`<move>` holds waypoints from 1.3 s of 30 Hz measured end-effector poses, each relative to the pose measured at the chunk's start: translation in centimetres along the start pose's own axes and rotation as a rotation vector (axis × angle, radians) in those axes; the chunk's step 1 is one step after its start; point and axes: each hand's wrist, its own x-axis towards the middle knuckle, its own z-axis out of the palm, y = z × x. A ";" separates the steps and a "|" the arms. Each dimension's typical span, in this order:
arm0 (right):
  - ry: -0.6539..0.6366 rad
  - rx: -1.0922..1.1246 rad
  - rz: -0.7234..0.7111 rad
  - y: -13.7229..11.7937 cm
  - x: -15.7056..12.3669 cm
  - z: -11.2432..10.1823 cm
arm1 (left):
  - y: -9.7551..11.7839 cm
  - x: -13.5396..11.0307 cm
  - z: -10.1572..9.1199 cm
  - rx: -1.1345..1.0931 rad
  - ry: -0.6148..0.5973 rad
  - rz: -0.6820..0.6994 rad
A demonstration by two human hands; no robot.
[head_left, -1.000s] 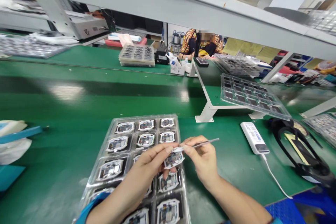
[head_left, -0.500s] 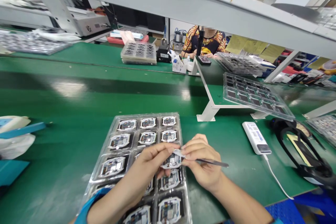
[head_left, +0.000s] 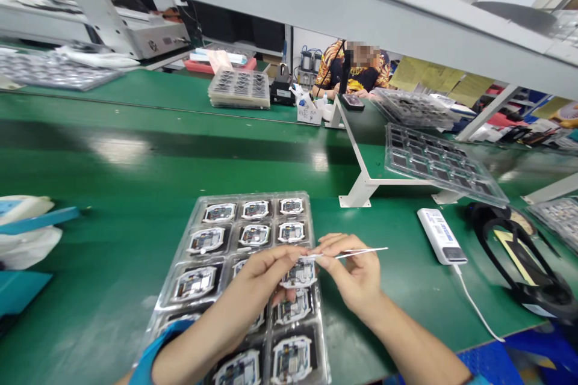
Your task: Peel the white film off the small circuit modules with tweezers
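Note:
My left hand (head_left: 266,274) pinches a white watch-like housing (head_left: 298,275) with a small circuit board inside, raised over the right column of a clear plastic tray (head_left: 156,319). Between the thumb and fingers of my right hand (head_left: 354,271) is a pair of thin tweezers (head_left: 368,250). Their rear end points right, and their tips meet the housing's upper edge, where my fingers partly hide them. More such housings (head_left: 292,361) sit in the tray's compartments, some covered by my left hand and forearm.
Right of the tray lie a white power bank (head_left: 439,234) with a cable and a black ring-shaped device (head_left: 506,252). A low stand (head_left: 356,192) carries a tray of dark squares (head_left: 433,162). Across the bench a person (head_left: 352,69) sits. A grey shelf beam (head_left: 289,0) crosses above.
The tweezers have turned in my right hand: their rear end has risen, and both thin arms now show. My right fingers have shifted slightly. My left hand still holds the housing.

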 end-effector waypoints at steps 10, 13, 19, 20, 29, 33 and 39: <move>-0.042 -0.036 0.070 -0.4 0.2 -0.1 | 0.2 0.6 -0.2 -0.009 0.016 -0.022; -0.015 -0.014 0.082 -0.3 0.2 0.0 | 0.2 0.6 -0.4 0.011 0.020 -0.027; -0.027 -0.084 0.003 -0.3 0.2 0.1 | 0.2 0.3 -0.1 0.035 0.035 -0.040; -0.033 -0.110 -0.016 -0.3 0.2 0.1 | 0.2 0.3 -0.1 0.038 0.038 -0.041; 0.009 -0.052 -0.034 -0.1 0.0 0.3 | 0.2 0.3 -0.6 0.071 0.016 -0.004; 0.029 0.040 0.000 0.2 -0.2 0.5 | -0.1 0.6 -0.6 0.043 0.017 0.015; 0.032 0.015 -0.038 0.0 -0.2 0.6 | -0.7 0.8 -0.9 0.025 0.040 0.042</move>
